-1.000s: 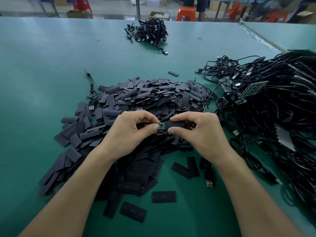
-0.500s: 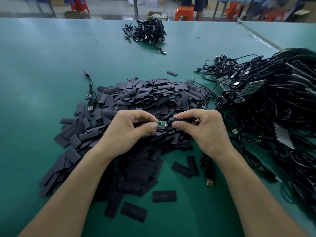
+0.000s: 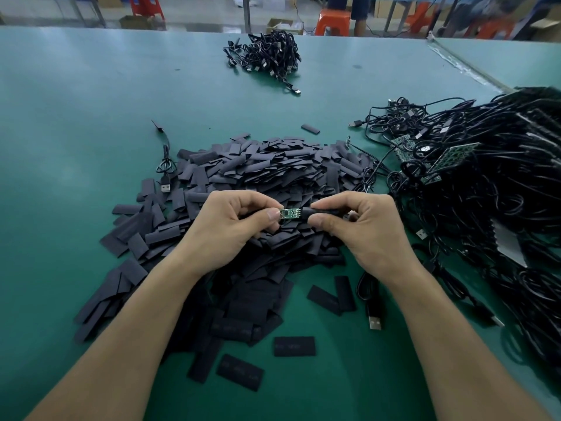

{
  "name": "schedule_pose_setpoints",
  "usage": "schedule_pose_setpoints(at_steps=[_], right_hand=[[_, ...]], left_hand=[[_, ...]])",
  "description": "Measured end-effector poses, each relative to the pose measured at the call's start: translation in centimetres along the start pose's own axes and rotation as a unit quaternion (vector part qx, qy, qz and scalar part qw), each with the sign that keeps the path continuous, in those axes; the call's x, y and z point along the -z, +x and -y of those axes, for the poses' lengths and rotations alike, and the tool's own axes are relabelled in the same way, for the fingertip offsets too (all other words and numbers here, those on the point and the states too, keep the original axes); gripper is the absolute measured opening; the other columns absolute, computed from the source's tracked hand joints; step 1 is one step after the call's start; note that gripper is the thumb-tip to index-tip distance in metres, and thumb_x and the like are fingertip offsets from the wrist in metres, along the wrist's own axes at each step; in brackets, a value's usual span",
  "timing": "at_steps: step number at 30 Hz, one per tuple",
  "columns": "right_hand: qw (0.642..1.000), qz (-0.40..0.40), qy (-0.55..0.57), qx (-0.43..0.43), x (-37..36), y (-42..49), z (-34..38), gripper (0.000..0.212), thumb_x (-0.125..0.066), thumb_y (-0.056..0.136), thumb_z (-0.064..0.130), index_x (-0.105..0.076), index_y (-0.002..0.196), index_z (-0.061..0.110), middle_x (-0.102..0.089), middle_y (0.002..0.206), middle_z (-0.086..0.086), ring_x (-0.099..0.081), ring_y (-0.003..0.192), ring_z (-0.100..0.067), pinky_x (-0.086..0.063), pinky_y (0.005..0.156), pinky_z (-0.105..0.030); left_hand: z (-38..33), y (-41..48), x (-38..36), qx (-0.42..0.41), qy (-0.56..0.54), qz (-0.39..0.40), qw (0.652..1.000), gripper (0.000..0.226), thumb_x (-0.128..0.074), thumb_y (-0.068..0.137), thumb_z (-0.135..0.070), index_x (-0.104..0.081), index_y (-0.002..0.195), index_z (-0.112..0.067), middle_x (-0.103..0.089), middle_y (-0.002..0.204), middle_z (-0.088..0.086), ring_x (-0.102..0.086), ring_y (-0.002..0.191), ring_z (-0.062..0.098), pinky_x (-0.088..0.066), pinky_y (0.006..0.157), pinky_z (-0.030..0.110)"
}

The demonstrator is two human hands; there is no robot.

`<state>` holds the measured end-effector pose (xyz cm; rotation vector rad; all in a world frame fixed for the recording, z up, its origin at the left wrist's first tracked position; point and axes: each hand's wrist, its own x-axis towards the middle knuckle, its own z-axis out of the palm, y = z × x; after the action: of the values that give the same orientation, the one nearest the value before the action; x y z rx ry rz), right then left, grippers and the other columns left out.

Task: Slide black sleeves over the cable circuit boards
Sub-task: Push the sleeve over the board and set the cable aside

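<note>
My left hand (image 3: 230, 229) pinches the left end of a small green circuit board (image 3: 290, 213) between thumb and forefinger. Just right of the board, my right hand (image 3: 361, 229) pinches a black sleeve (image 3: 323, 211) that sits on the cable. The board shows bare between the two hands, with the sleeve's mouth at its right end. Both hands hover above a large pile of flat black sleeves (image 3: 267, 177) on the green table.
A big tangle of black cables with bare green boards (image 3: 473, 183) fills the right side. A smaller cable bundle (image 3: 267, 56) lies far back. A single USB cable (image 3: 165, 174) lies left of the pile, another USB plug (image 3: 375, 322) near my right wrist. Loose sleeves (image 3: 294, 346) lie in front.
The sleeve has drawn back to the right along the cable, so more of the green board shows between my hands. Both hands stay over the pile.
</note>
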<state>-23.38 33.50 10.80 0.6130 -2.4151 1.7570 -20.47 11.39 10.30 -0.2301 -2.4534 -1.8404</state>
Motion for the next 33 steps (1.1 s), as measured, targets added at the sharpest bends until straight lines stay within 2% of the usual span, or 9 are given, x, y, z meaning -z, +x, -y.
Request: schedule_pose_setpoints(at_steps=[2,5,9,15,19,24,30,33], right_hand=[[1.000,0.003,0.007,-0.006,0.0,0.0,0.1,0.022,-0.085,0.067,0.031,-0.076,0.087,0.031,-0.076,0.082,0.013,-0.069,0.075,0.000,-0.048,0.068,-0.012],[1.000,0.021,0.000,-0.013,0.0,-0.1,0.0,0.025,-0.087,0.067,0.029,-0.077,0.090,0.031,-0.076,0.086,0.011,-0.071,0.081,-0.005,-0.055,0.073,-0.020],[0.999,0.016,-0.039,-0.004,-0.1,-0.1,0.0,0.024,-0.083,0.068,0.038,-0.076,0.090,0.034,-0.076,0.086,0.015,-0.071,0.083,-0.002,-0.057,0.077,-0.024],[0.998,0.006,-0.063,0.022,-0.3,-0.2,0.1,0.020,-0.086,0.073,0.026,-0.075,0.083,0.039,-0.075,0.081,0.012,-0.070,0.078,-0.008,-0.058,0.076,-0.034],[0.998,0.021,-0.048,0.017,-0.3,-0.3,0.4,0.026,-0.087,0.070,0.025,-0.076,0.092,0.033,-0.075,0.091,0.005,-0.071,0.086,-0.008,-0.058,0.083,-0.036],[0.991,0.009,-0.119,0.058,-0.7,-0.3,0.7,0.028,-0.086,0.073,0.027,-0.078,0.099,0.024,-0.071,0.094,0.009,-0.066,0.091,-0.004,-0.054,0.086,-0.028],[0.984,0.010,-0.143,0.103,-1.1,-0.4,0.6,0.022,-0.084,0.075,0.026,-0.079,0.096,0.020,-0.064,0.084,0.022,-0.065,0.082,-0.010,-0.053,0.076,-0.034],[0.977,0.003,-0.161,0.138,-1.4,-0.4,0.6,0.021,-0.083,0.077,0.024,-0.078,0.097,0.019,-0.065,0.083,0.018,-0.064,0.082,-0.011,-0.054,0.075,-0.035]], left_hand=[[0.0,0.0,0.0,0.003,-0.002,-0.002,1.000,0.011,-0.068,0.093,-0.014,-0.075,0.092,-0.022,-0.076,0.075,0.001,-0.063,0.060,0.000,-0.053,0.060,0.016],[0.0,0.0,0.0,0.006,0.001,-0.001,1.000,0.009,-0.068,0.093,-0.014,-0.075,0.093,-0.021,-0.076,0.075,0.000,-0.065,0.063,0.002,-0.052,0.060,0.016],[0.0,-0.1,0.0,0.005,0.000,0.000,1.000,0.010,-0.068,0.093,-0.013,-0.075,0.093,-0.020,-0.076,0.076,0.000,-0.066,0.065,0.001,-0.050,0.060,0.013],[-0.1,-0.1,0.0,0.003,-0.006,0.007,1.000,0.013,-0.068,0.093,-0.013,-0.075,0.092,-0.024,-0.076,0.076,0.000,-0.067,0.069,0.005,-0.050,0.061,0.014],[-0.2,-0.2,0.1,0.004,-0.021,0.010,1.000,0.013,-0.067,0.093,-0.012,-0.075,0.093,-0.023,-0.077,0.078,0.001,-0.071,0.073,0.007,-0.052,0.062,0.014],[-0.3,-0.3,0.1,-0.007,-0.027,0.023,0.999,0.011,-0.067,0.093,-0.014,-0.075,0.094,-0.021,-0.076,0.078,0.001,-0.070,0.072,0.008,-0.053,0.064,0.016],[-0.4,-0.3,0.1,-0.012,-0.031,0.033,0.999,0.016,-0.068,0.092,-0.006,-0.076,0.093,-0.020,-0.077,0.082,0.004,-0.071,0.074,0.010,-0.054,0.066,0.017],[-0.4,-0.3,0.2,-0.008,-0.051,0.025,0.998,0.015,-0.071,0.089,-0.002,-0.076,0.090,-0.016,-0.077,0.082,0.008,-0.071,0.074,0.013,-0.054,0.066,0.019]])
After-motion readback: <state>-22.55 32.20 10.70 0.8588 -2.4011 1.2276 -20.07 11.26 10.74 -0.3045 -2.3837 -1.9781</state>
